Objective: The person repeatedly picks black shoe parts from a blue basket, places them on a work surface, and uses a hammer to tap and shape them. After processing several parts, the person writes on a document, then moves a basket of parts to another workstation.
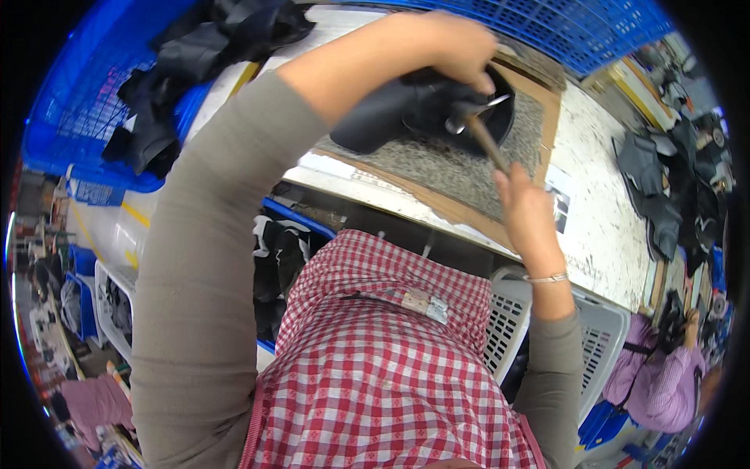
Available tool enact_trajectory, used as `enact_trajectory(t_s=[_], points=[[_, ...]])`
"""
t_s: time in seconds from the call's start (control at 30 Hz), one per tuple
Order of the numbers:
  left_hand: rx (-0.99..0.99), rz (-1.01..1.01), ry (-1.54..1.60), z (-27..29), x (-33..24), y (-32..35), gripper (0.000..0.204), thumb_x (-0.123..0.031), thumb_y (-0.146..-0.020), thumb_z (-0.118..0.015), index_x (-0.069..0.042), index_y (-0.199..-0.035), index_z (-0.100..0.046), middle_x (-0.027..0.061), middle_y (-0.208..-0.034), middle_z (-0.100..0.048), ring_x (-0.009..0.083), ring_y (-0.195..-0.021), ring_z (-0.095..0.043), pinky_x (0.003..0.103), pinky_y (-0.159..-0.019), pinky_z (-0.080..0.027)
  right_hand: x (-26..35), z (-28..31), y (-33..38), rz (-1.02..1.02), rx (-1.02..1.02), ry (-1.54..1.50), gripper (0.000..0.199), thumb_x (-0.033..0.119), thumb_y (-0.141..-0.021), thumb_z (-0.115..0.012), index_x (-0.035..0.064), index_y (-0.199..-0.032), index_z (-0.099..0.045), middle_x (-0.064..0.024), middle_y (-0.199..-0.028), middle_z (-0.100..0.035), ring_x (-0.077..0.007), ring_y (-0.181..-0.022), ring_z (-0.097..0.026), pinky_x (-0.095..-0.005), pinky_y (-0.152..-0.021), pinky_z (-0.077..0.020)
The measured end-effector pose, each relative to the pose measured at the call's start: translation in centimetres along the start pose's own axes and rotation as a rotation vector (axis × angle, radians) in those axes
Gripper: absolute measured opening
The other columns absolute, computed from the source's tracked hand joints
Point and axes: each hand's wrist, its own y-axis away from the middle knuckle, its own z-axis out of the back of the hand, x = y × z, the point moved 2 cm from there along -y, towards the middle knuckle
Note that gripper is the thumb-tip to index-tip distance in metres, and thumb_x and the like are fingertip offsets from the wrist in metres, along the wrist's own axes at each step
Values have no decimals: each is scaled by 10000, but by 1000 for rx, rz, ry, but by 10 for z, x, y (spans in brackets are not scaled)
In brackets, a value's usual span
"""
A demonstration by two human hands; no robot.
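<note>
One head view: I have the black leather piece (pixel 363 117) lying on the speckled slab (pixel 453 176).
Right hand (pixel 527 207): wrapped round the hammer (pixel 486 142), its head over the leather.
Left hand (pixel 465 48): fingers bent at the leather's far side; pinch, I can't tell.

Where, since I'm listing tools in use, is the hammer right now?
In the head view, the hammer is above and right of centre, held in the right hand, its head over the black piece, below the left hand.
</note>
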Motion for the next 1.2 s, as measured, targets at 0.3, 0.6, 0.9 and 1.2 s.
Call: enact_trajectory(t_s=[0.3, 0.6, 0.9, 1.2], points=[[-408, -51, -189, -91, 27, 41, 764, -449, -877, -772, -269, -1551, -459, 128, -1618, -374, 327, -1517, -314, 530, -1226, -272, -27, -56, 33, -39, -54, -4, 384, 288, -1036, -611, -70, -1174, -601, -211, -627, -648, -397, -590, -681, -476, -500, -528], [-202, 55, 11, -95, -39, 74, 860, -174, -899, -706, -338, -1624, -274, 172, -1205, -701, 335, -963, -719, 431, -770, -580, -36, -52, 27, -14, -97, 84, 297, 279, -1026, -620, -15, -1063, -590, -183, -685, -677, -382, -578, -677, -468, -490, -526], [-278, 327, 673, -137, -28, 100, 818, -236, -1010, -616, -328, -1644, -108, 317, -1070, -702, 489, -962, -693, 547, -849, -546, -16, 10, 16, -68, -177, 52, 274, 292, -1041, -598, 21, -1013, -569, -188, -668, -661, -397, -568, -664, -474, -498, -519], [-212, 365, 663, -133, -29, 100, 766, -278, -1042, -581, -314, -1645, -111, 300, -1107, -699, 501, -989, -678, 547, -845, -536, -17, 6, 17, -170, -57, -65, 313, 278, -1048, -589, -34, -1079, -576, -257, -645, -631, -470, -609, -644, -520, -539, -509]])
